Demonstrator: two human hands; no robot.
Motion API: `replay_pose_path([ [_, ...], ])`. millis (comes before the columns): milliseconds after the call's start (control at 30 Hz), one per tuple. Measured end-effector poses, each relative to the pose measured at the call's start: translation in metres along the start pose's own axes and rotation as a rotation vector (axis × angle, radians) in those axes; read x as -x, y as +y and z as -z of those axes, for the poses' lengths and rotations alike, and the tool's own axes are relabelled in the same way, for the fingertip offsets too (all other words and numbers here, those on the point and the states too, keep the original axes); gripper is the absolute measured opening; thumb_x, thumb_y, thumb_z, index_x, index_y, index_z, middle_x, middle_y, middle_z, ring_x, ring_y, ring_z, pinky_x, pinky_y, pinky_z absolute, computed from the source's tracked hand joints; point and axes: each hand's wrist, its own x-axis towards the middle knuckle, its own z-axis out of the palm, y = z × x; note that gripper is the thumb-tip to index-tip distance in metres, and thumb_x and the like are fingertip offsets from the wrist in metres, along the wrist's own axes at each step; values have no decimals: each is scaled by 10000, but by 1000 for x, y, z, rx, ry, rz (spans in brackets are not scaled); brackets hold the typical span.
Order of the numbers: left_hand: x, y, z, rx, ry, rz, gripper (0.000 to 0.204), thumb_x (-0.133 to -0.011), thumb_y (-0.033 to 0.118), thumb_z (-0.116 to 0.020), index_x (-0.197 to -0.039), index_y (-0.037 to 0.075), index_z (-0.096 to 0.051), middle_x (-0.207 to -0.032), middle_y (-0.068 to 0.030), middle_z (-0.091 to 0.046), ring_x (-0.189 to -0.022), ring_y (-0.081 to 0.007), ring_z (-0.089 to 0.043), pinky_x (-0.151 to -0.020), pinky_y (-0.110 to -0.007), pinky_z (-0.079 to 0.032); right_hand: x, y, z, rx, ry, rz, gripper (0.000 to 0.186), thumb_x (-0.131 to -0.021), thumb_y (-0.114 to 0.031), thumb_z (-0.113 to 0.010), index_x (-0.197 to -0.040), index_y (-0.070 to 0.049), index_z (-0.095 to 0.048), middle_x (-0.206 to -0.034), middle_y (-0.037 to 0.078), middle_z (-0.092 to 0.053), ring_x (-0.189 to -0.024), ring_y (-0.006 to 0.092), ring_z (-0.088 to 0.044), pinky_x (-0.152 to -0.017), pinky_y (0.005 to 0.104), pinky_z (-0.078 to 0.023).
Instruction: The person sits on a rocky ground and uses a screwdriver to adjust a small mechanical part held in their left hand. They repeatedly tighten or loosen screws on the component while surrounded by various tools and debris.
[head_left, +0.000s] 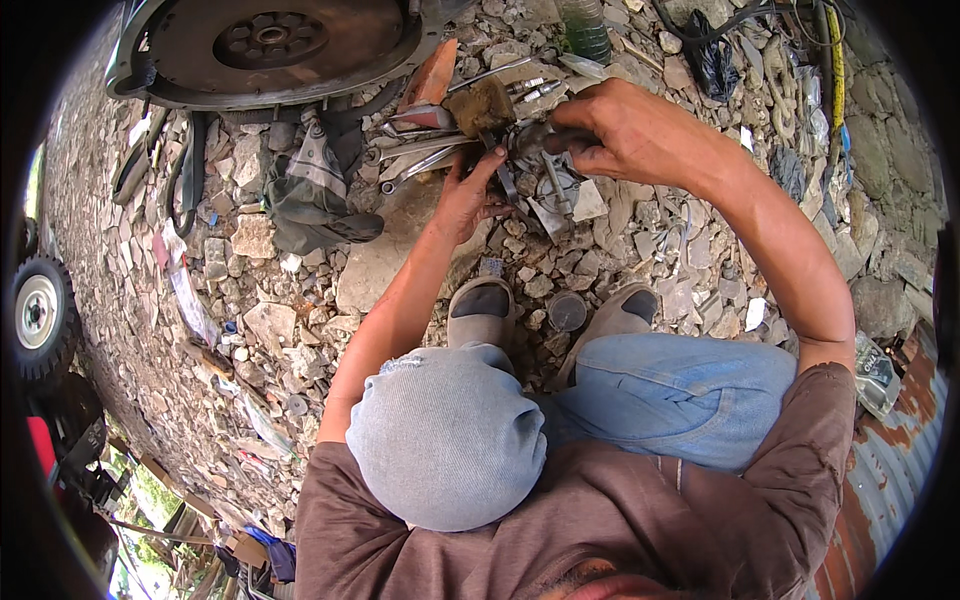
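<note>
- The left hand (464, 205) has its thumb and fingers closed on a dark metal piece (507, 184); its underside is hidden, so the full grip cannot be seen.
- The right hand (632, 128) has its fingers bent inward just to the right of that piece; whether they pinch something there I cannot tell.
- The dark metal piece lies between the two sets of fingers, its long axis slanting from beside the left thumb down to the right, the lower end pointing toward the person's feet.
- It looks narrow, flat and dull grey-black; its upper part merges with shadowed, greasy-looking metal near the right fingers, and its outline there is unclear.
- A rough brown block (480, 106) sits just beyond the left thumb, boxy and worn.
- Two silvery wrenches (425, 166) lie to the left of the left fingers, their long axes roughly sideways; the nearer one points its ring end left and slightly toward the person.
- Shiny slim metal parts (540, 91) lie just beyond the right fingers, pointing up and to the right.
- Broken stones (610, 262) cover the ground below the fingers.
</note>
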Motion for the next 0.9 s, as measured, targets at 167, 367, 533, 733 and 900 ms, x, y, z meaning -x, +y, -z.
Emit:
replay_pose_path([
  [167, -3, -7, 4, 16, -5, 5, 726, -961, 438, -732, -1517, 158, -358, -1200, -100, -661, -932, -271, -733, -809, -473, -628, 0, -3, -2, 46, 37, 27, 180, -822, -138, -663, -887, 30, -661, -765, 246, -632, -748, 449, -629, -685, 508, -491],
  [367, -5, -4, 13, 19, -107, 28, 937, -898, 431, -813, -1579, 96, -263, -1394, -126, -585, -1042, -283, -711, -824, -471, -609, -9, -13, 7, 198, 14, -36, 220, -797, -210, -699, -852, 3, -701, -741, 229, -666, -785, 431, -675, -716, 519, -536],
  [533, -6, -8, 11, 7, -62, -7, 794, -935, 423, -773, -1518, 93, -347, -1260, -129, -632, -1039, -286, -701, -872, -498, -606, -18, -17, 6, 218, 24, -22, 234, -802, -235, -702, -880, -16, -734, -737, 218, -680, -789, 424, -689, -726, 517, -552],
  [733, -7, -10, 9, 22, -33, -2, 829, -918, 388, -801, -1527, 76, -333, -1271, -128, -623, -1092, -282, -672, -882, -513, -604, -26, -21, 7, 253, -35, -36, 234, -807, -235, -724, -895, -20, -747, -765, 221, -693, -815, 413, -699, -735, 510, -560],
  [900, -6, -9, 9, 15, -35, -21, 815, -919, 381, -802, -1522, 72, -347, -1270, -124, -623, -1084, -269, -675, -888, -508, -607, -26, -25, 9, 264, -24, -36, 233, -798, -234, -736, -894, -21, -749, -763, 215, -695, -814, 411, -702, -737, 508, -563],
])
